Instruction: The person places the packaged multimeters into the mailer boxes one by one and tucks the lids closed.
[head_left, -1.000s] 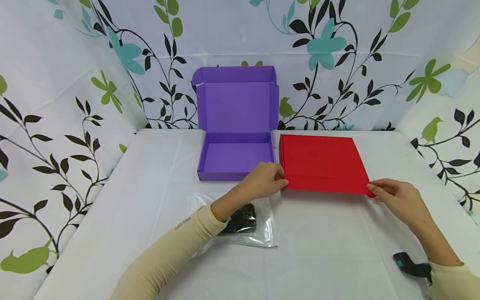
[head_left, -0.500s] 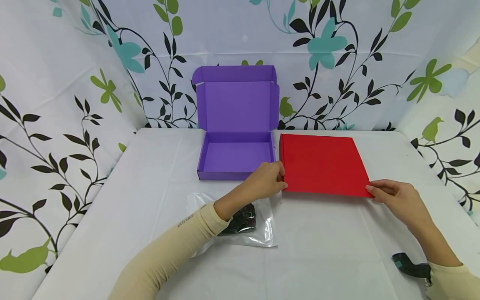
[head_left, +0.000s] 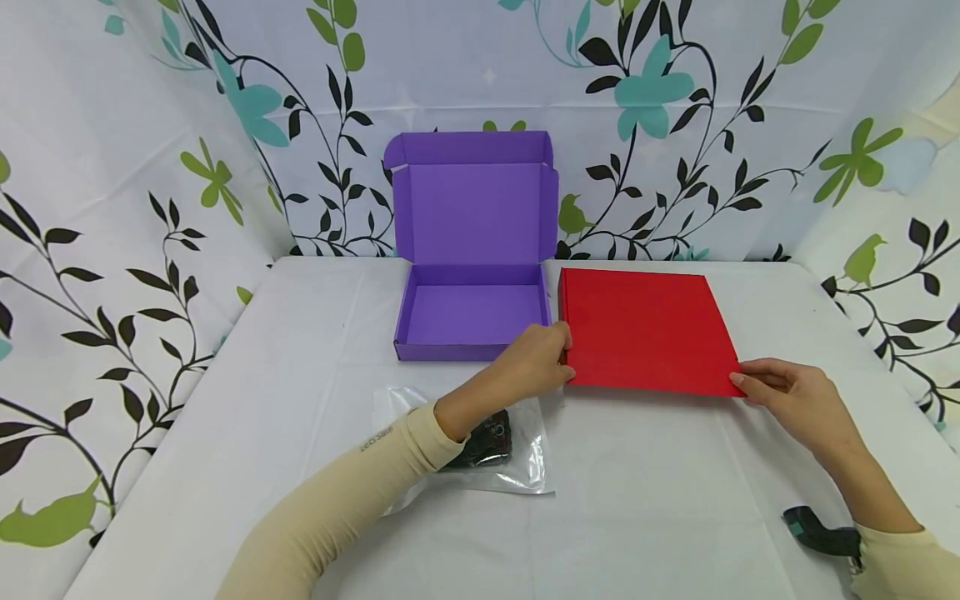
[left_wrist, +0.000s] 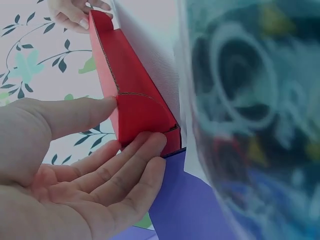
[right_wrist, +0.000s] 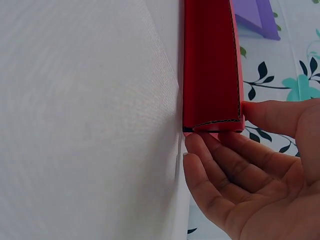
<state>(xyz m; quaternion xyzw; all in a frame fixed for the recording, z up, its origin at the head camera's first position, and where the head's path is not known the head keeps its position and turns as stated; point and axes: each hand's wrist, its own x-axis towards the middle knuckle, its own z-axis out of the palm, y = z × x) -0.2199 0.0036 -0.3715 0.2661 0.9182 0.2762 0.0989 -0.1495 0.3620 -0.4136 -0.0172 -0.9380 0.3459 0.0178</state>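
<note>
A flat red cardboard box [head_left: 645, 329] lies on the white table with its lid down. At its near left corner my left hand [head_left: 534, 360] pinches the box, thumb at the lid's edge and fingers against the side, as the left wrist view shows. My right hand [head_left: 798, 400] pinches the near right corner the same way, thumb on the lid edge and fingertips at the end wall. In the right wrist view the red box's long front side [right_wrist: 210, 65] faces me. An open purple box [head_left: 472, 315] stands just left of it, its lid upright and its tray bare inside.
A clear plastic bag [head_left: 528, 462] with a dark item [head_left: 491, 437] inside lies in front of the purple box, partly hidden by my left forearm. A black curved device [head_left: 821, 531] sits at my right cuff. Patterned curtains [head_left: 480, 67] surround the table.
The crease along the red lid's near side no longer shows, and that edge sits slightly closer to me. Both hands stay at the same corners. The purple box and bag have not moved.
</note>
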